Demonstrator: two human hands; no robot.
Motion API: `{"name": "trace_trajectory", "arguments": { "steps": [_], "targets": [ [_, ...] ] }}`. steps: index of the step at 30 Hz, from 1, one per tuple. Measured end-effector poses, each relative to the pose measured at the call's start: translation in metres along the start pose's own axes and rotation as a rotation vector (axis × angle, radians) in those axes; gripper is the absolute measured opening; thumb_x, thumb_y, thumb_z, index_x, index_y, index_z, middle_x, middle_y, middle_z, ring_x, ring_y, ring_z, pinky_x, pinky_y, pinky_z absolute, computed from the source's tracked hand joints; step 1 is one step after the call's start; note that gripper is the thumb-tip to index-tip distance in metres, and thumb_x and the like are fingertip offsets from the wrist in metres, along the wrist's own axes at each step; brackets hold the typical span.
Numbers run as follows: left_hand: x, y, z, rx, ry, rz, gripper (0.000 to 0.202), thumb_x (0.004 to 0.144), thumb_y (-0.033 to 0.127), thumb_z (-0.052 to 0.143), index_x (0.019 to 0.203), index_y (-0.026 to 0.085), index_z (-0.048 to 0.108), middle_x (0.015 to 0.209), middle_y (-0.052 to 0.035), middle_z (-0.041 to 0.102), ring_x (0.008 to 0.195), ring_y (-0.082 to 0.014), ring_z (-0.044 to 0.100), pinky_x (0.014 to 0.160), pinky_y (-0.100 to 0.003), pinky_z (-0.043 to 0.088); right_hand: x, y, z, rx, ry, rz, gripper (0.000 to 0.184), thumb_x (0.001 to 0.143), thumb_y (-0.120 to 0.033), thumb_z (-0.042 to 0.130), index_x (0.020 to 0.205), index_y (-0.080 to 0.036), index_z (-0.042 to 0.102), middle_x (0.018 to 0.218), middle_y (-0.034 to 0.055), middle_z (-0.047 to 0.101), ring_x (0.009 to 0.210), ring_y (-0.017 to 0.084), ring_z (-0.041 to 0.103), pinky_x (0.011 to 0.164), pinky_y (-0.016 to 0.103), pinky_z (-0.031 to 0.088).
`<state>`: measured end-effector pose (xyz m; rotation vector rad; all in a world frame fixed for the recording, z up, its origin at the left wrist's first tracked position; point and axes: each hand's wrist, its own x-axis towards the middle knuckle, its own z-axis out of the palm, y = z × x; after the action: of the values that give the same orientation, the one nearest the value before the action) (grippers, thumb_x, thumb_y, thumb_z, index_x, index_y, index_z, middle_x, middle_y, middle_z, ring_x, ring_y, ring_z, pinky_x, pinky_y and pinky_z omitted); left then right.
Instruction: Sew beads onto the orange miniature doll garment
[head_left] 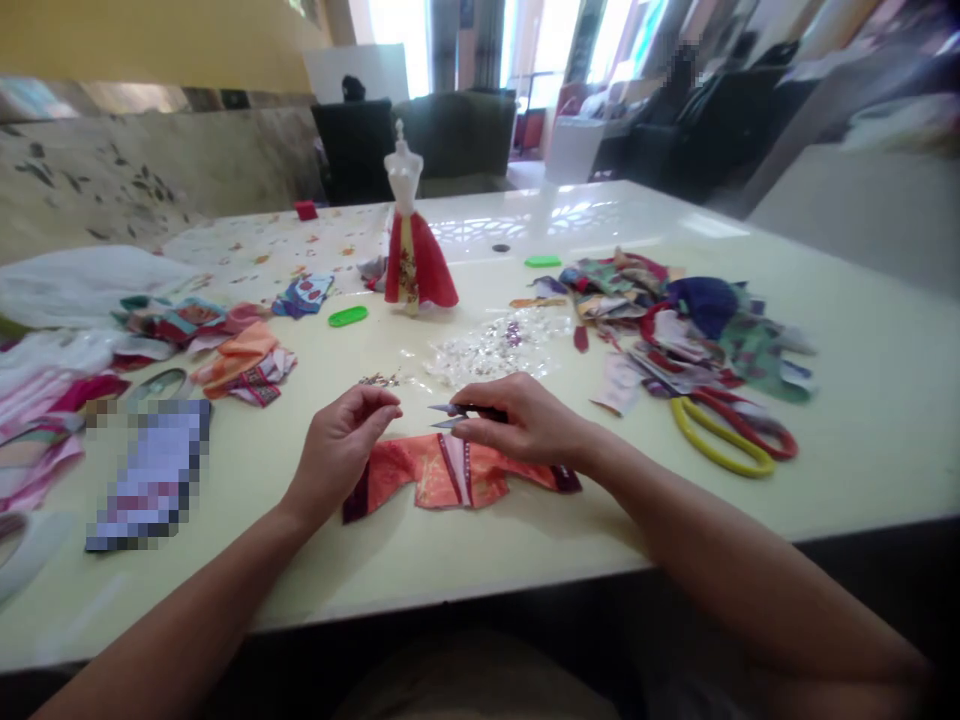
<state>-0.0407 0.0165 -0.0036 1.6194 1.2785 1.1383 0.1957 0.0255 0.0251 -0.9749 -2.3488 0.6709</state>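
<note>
A long, glossy cream-yellow table [847,450] is being worked at, with a heap of patterned fabric scraps [679,325] spread across its right side and a white dress-form mannequin in a red skirt [405,225] standing upright further off. A pair of large scissors with yellow and red loop handles [724,435] is seen lying at the near edge of that heap, while a scatter of clear sequins [495,345] is laid out just beyond the hands. At the front, a flat orange-red fabric garment piece with dark trim [442,480] is laid with its long axis running crosswise, from left to right, just below both hands. Above it, small dark-handled pointed snips [454,415] are gripped in the closed fingers of the right hand [525,420], their two blades slightly parted and aimed leftward. The left hand [341,450] is raised just beside the blade tips, its fingertips pinched together; whether anything is held there cannot be told. The snips are thus held nearer the right hand, with a tiny cluster of gold beads [379,380] lying just beyond the left fingertips.
</note>
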Motion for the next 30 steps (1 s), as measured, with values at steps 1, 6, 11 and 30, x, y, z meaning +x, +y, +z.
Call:
{"name": "trace_trajectory", "arguments": {
  "steps": [1,6,11,30],
  "targets": [
    [0.001,-0.001,0.000,-0.029,0.010,0.016,0.022,0.084,0.029,0.064,0.102,0.019,0.060,0.084,0.0000,0.064,0.080,-0.0135,0.060,0.076,-0.025,0.044,0.001,0.003,0.000,-0.015,0.024,0.013,0.036,0.090,-0.045,0.053,0.096,-0.014,0.069,0.068,0.0001,0.060,0.061,0.009,0.046,0.060,0.023,0.029],
    [0.003,-0.006,0.001,-0.044,0.041,0.027,0.026,0.084,0.030,0.064,0.107,0.020,0.059,0.086,-0.0006,0.066,0.084,-0.0140,0.062,0.082,-0.026,0.047,0.005,0.015,-0.002,-0.117,0.121,0.047,0.032,0.089,-0.044,0.055,0.090,-0.016,0.069,0.068,-0.0001,0.061,0.061,0.009,0.047,0.059,0.023,0.026],
    [-0.006,0.010,0.001,0.013,0.030,0.024,0.026,0.086,0.038,0.061,0.105,0.021,0.061,0.089,-0.0010,0.067,0.085,-0.0147,0.062,0.084,-0.028,0.049,0.008,0.028,-0.004,-0.225,0.257,0.084,0.034,0.088,-0.051,0.054,0.083,-0.019,0.067,0.067,-0.0013,0.057,0.061,0.009,0.045,0.058,0.024,0.025],
    [-0.116,0.071,0.149,-0.068,-0.848,0.241,0.010,0.085,0.024,0.063,0.086,0.022,0.074,0.090,-0.0032,0.063,0.082,-0.0124,0.061,0.072,-0.022,0.047,-0.105,0.039,-0.048,-0.099,0.756,0.143,0.037,0.094,-0.043,0.050,0.069,-0.015,0.055,0.063,-0.0044,0.042,0.062,0.008,0.038,0.062,0.025,0.028]
  ]
}}
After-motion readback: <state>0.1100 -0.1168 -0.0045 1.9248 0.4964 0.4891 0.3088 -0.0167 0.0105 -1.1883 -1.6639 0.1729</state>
